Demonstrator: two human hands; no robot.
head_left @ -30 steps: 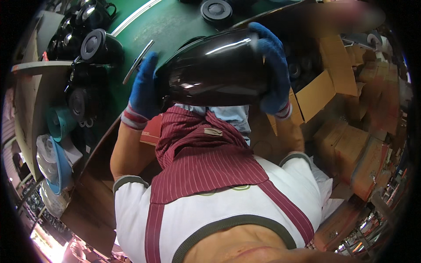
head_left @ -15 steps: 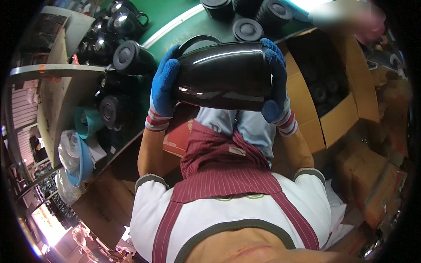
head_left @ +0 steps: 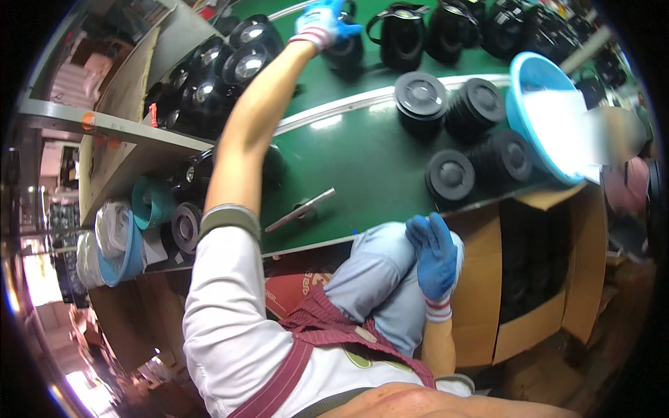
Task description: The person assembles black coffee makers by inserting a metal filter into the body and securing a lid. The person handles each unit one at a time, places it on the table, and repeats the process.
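Observation:
My left hand [head_left: 322, 24], in a blue-palmed glove, is stretched out to the far side of the green worktop. Its thumb and fingers are round the upper part of a glossy black jug [head_left: 345, 56] that stands there. My right hand [head_left: 433, 254], gloved the same way, is beside my knee just off the table's near edge. Its fingers are stretched out, and it holds nothing. Stacks of round black lids [head_left: 421, 94] stand on the table beyond it. A thin metal strip-like tool [head_left: 301, 209] lies on the green surface near my left forearm.
More black jugs [head_left: 401, 42] line the far side, and others [head_left: 247, 63] cluster at left. A light-blue basin [head_left: 519, 83] sits at the right. Below the edge is an open cardboard box [head_left: 474, 299] with dark contents. Teal and blue tubs [head_left: 150, 202] are at left.
The black jug that both hands held over my lap is gone from there. My left hand has moved to the far side; my right has dropped towards my knee, released. The view has shifted.

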